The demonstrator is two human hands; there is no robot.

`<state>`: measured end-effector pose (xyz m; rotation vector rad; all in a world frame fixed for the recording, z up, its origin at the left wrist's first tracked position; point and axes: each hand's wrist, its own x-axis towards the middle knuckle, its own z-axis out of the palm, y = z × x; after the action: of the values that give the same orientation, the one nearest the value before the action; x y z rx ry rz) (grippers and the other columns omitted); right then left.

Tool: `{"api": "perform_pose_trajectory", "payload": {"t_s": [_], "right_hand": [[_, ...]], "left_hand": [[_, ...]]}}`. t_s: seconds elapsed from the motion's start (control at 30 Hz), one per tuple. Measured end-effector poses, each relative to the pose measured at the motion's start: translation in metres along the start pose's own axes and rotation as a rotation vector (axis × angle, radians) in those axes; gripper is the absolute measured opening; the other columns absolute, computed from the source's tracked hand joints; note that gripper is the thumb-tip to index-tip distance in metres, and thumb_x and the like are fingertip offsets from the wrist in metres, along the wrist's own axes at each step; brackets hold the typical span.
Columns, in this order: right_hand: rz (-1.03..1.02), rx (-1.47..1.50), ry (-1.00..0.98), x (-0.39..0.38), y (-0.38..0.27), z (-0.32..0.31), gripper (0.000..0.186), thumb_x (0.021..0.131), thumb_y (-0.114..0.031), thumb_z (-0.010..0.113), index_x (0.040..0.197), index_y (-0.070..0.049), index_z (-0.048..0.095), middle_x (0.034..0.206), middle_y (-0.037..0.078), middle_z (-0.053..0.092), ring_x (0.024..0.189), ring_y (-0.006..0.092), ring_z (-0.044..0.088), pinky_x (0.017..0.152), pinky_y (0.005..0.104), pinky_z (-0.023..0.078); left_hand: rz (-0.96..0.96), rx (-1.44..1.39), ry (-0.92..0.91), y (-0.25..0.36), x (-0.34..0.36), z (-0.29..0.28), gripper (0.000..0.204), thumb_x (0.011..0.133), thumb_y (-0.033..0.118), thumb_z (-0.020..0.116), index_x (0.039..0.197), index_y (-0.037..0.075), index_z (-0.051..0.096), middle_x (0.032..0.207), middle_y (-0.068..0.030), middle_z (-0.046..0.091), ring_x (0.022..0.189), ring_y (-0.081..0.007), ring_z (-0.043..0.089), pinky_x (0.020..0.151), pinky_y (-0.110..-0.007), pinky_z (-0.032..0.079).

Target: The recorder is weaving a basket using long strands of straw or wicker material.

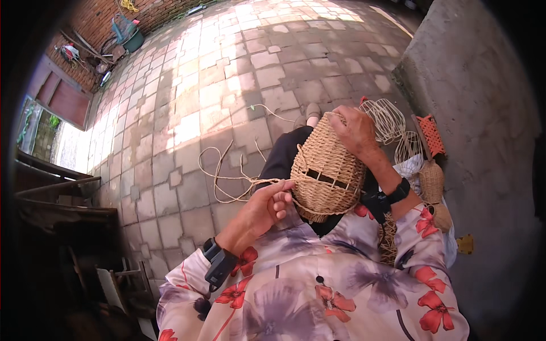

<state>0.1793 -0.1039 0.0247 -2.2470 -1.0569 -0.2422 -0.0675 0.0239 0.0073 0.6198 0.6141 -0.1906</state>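
A tan woven straw basket [324, 196] with a dark horizontal slot rests on my lap. My right hand [355, 133] grips its narrower upper end, fingers curled over it. My left hand [268, 204] is at the basket's lower left, thumb and fingers closed on a pale straw cord [250, 179], whose loose loops trail leftward over the dark trousers and, in view, the paving. Both wrists wear black devices.
Right of me are coiled cords [387, 119], an orange woven piece [431, 134], another woven item [431, 182] and a concrete wall [466, 85]. Dark wooden furniture [68, 216] stands left. A green tub [133, 41] sits by the brick wall behind the paving [210, 68].
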Motion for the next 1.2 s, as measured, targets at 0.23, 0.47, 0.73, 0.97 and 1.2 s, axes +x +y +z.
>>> {"api": "perform_pose_trajectory", "payload": {"t_s": [0.23,0.47,0.73,0.97,1.2], "right_hand": [[-0.057,-0.035,0.037,0.002,0.003,0.002,0.026,0.084,-0.029,0.059,0.08,-0.004,0.063,0.077,0.015,0.065,0.078,0.0342,0.063,0.071,0.0464,0.049],[0.005,-0.032,-0.005,-0.001,-0.002,-0.002,0.026,0.084,-0.028,0.057,0.078,-0.003,0.062,0.079,0.016,0.066,0.079,0.0343,0.063,0.073,0.0458,0.049],[-0.013,-0.05,-0.004,0.0,-0.005,-0.004,0.023,0.084,-0.025,0.059,0.081,-0.003,0.061,0.083,0.015,0.067,0.082,0.034,0.063,0.075,0.047,0.048],[-0.058,-0.082,0.089,-0.004,-0.019,-0.015,0.016,0.082,-0.022,0.062,0.083,-0.006,0.062,0.084,0.012,0.067,0.084,0.031,0.063,0.076,0.0471,0.046],[-0.071,-0.144,0.136,-0.005,-0.019,-0.014,0.016,0.082,-0.023,0.062,0.083,-0.007,0.063,0.082,0.01,0.067,0.082,0.0284,0.063,0.073,0.0453,0.046]], "left_hand": [[0.356,-0.324,-0.151,0.016,0.03,-0.018,0.021,0.1,0.02,0.049,0.113,0.004,0.055,0.083,-0.002,0.059,0.064,-0.0069,0.048,0.059,-0.022,0.042],[0.548,-0.211,0.007,0.026,0.026,-0.049,0.017,0.097,0.019,0.057,0.107,0.005,0.059,0.093,-0.002,0.062,0.08,-0.0099,0.062,0.072,-0.026,0.054],[0.387,0.251,-0.041,0.033,-0.003,0.002,0.027,0.097,0.019,0.057,0.115,0.0,0.059,0.087,-0.003,0.064,0.074,-0.0091,0.061,0.066,-0.024,0.052],[0.324,0.244,0.066,0.0,0.018,0.035,0.01,0.092,0.013,0.063,0.091,0.004,0.061,0.08,-0.0033,0.064,0.063,-0.0089,0.06,0.055,-0.022,0.052],[0.433,0.47,0.271,-0.011,0.028,0.04,0.015,0.085,0.017,0.074,0.085,0.008,0.062,0.07,0.0032,0.06,0.054,-0.0043,0.053,0.047,-0.019,0.045]]}}
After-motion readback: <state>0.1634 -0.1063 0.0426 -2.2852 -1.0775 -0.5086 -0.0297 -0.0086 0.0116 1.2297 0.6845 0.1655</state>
